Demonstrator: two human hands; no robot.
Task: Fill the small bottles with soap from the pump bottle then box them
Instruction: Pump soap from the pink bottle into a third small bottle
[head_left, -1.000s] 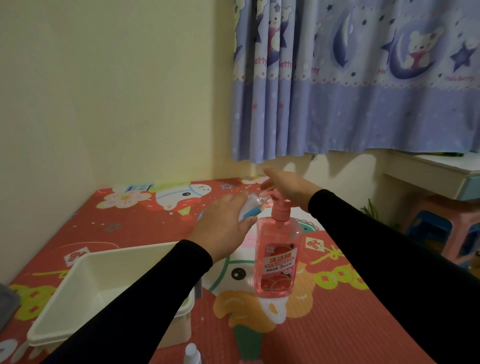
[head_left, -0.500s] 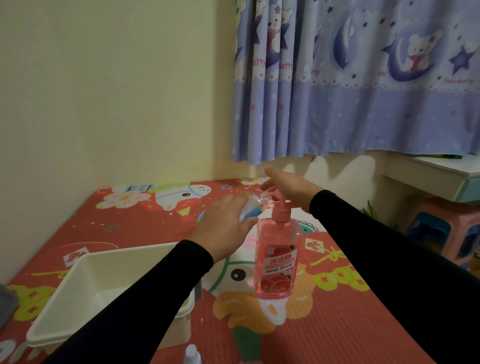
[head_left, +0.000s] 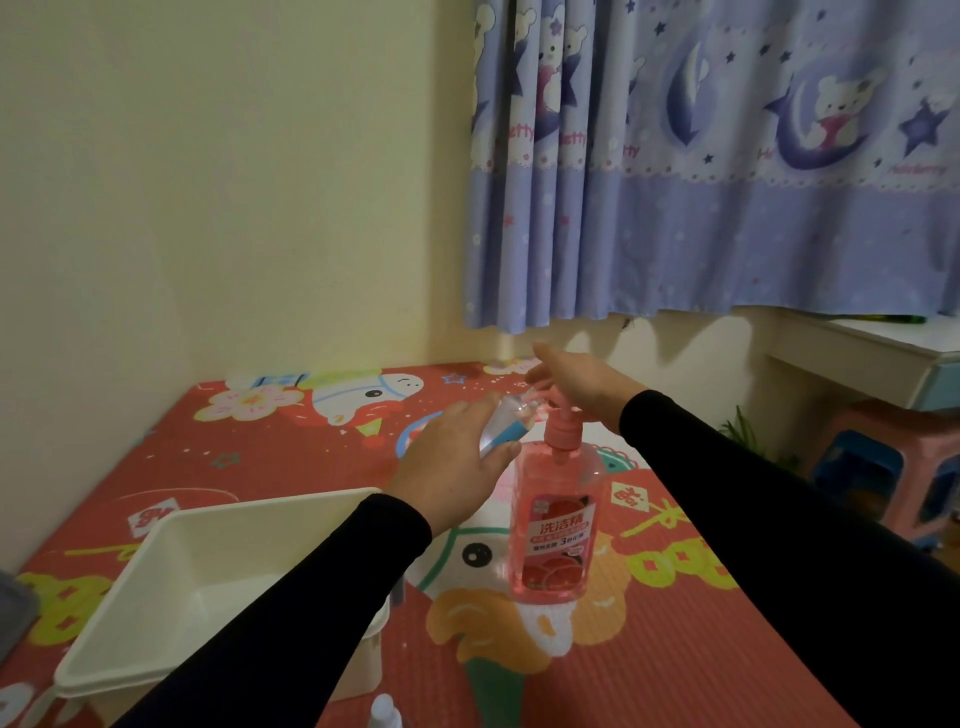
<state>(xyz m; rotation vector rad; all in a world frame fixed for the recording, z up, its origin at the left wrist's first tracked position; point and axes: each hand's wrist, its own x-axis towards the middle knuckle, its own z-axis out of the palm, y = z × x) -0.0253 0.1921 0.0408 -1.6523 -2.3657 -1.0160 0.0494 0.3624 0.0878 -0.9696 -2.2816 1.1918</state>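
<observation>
A pink pump bottle (head_left: 554, 535) of soap stands upright on the red patterned mat. My right hand (head_left: 576, 382) lies flat on its pump head, fingers spread. My left hand (head_left: 453, 462) grips a small clear bottle (head_left: 503, 427) with a blue band, tilted with its mouth at the pump's spout. A white box (head_left: 171, 582) sits at the lower left, partly hidden by my left sleeve. The white top of another small bottle (head_left: 385, 712) shows at the bottom edge.
The red cartoon mat (head_left: 649, 649) runs to a cream wall on the left and back. A blue curtain (head_left: 727, 182) hangs behind. At the right stand a white desk (head_left: 872, 358) and pink and blue stools (head_left: 893, 473). A grey object (head_left: 13, 608) pokes in at the left edge.
Hardly anything differs. Both hands stay at the pump bottle, the small bottle still held at the spout; only the camera has shifted slightly.
</observation>
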